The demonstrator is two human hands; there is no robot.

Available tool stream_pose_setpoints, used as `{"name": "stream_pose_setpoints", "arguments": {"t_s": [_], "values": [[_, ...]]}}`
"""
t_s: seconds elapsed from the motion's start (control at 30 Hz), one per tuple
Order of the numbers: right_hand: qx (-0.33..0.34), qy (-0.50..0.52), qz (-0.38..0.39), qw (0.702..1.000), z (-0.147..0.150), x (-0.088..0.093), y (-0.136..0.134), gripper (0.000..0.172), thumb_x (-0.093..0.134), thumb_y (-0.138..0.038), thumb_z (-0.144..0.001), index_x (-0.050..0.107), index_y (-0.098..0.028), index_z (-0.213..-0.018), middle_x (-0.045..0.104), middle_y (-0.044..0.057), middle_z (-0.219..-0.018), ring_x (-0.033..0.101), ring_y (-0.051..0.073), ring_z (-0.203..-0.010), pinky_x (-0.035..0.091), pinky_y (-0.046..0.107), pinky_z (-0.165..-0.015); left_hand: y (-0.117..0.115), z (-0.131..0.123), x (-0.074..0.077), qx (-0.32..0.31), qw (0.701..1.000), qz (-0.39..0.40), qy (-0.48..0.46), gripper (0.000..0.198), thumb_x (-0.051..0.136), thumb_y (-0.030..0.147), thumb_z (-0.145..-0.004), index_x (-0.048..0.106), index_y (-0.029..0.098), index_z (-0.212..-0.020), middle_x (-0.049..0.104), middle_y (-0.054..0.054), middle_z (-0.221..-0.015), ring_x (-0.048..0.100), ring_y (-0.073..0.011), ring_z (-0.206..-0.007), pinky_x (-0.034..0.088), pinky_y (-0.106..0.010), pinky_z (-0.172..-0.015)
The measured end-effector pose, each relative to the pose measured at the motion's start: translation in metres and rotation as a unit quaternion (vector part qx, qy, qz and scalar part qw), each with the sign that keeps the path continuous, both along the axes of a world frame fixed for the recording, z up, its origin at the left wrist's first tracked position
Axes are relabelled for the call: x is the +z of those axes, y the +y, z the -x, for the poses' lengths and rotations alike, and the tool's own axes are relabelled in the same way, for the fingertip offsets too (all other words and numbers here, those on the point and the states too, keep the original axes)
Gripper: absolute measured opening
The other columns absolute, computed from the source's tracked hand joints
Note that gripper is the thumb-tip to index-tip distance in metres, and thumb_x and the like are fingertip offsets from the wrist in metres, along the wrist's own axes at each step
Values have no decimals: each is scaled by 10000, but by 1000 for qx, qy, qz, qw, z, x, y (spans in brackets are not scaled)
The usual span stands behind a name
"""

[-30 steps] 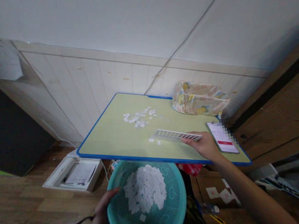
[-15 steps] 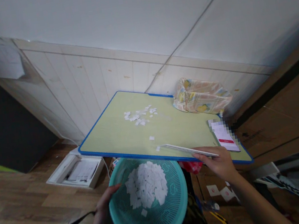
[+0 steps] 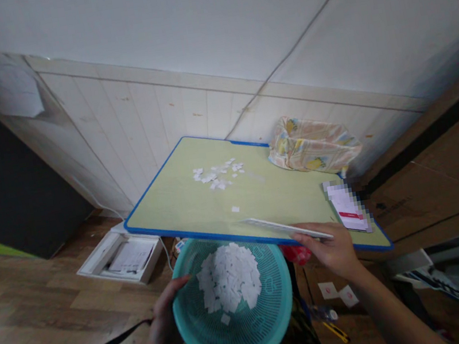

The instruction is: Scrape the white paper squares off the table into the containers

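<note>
My left hand [image 3: 165,316] grips the left rim of a turquoise plastic basket [image 3: 276,304], thumb over the edge. A heap of small white paper pieces [image 3: 231,276] fills the middle of the basket, which sits below the table's front edge. In my right hand [image 3: 331,249] is a thin, flat white card [image 3: 286,227], held by its right end. Its far end slants left, low over the table [image 3: 173,204] near the front edge. One white paper square [image 3: 235,209] lies just beyond the card. Farther back, scattered white paper pieces [image 3: 217,177] lie on the table.
A patterned cloth-covered basket [image 3: 312,144] stands at the table's back right, against the wall. In front of it lies a partly blurred phone [image 3: 348,208]. An open white box [image 3: 121,256] rests on the floor at left. Cardboard boxes [image 3: 436,185] stand at right.
A small white piece that lay by the card's tip at the front edge no longer shows on the table. The card has stayed nearly in place; the view has shifted slightly.
</note>
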State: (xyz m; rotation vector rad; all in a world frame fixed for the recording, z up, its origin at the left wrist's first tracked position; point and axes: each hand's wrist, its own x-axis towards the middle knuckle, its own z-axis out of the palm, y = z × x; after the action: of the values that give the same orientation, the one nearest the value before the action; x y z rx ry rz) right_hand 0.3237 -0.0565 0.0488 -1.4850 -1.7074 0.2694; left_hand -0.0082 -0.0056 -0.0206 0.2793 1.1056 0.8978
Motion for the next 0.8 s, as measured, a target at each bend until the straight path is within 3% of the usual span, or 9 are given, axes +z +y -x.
{"name": "stream_pose_setpoints", "arguments": {"t_s": [0.13,0.27,0.47,0.8], "values": [[-63,20,-23,998,0,-9,23,170,656,-306,-852,784,-248,-948,769,29,-951,749,241,-830,617,355,-777,0,-1,2,-9,1000,10,-13,143,642,154,-820,742,112,-727,763,-56,-637,689,-186,-539,572,-283,-554],[-38,19,-5,999,0,-15,35,192,635,-312,-864,780,-255,-976,760,32,-993,744,250,-879,609,369,-811,0,-1,3,-4,1000,15,-13,162,638,139,-819,734,114,-690,748,-49,-602,675,-179,-505,565,-279,-528],[55,8,1,998,4,-5,18,236,604,-231,-873,760,-301,-1036,759,11,-1005,743,221,-893,611,339,-799,-1,-1,1,14,1000,13,-4,115,657,135,-805,747,121,-735,774,-51,-660,696,-183,-550,575,-273,-557],[87,35,1,996,9,3,3,226,642,-222,-846,767,-304,-1015,766,20,-956,753,212,-827,623,309,-722,0,-6,15,25,999,25,-9,143,674,137,-767,730,155,-637,736,-41,-568,651,-178,-483,538,-269,-496]]}}
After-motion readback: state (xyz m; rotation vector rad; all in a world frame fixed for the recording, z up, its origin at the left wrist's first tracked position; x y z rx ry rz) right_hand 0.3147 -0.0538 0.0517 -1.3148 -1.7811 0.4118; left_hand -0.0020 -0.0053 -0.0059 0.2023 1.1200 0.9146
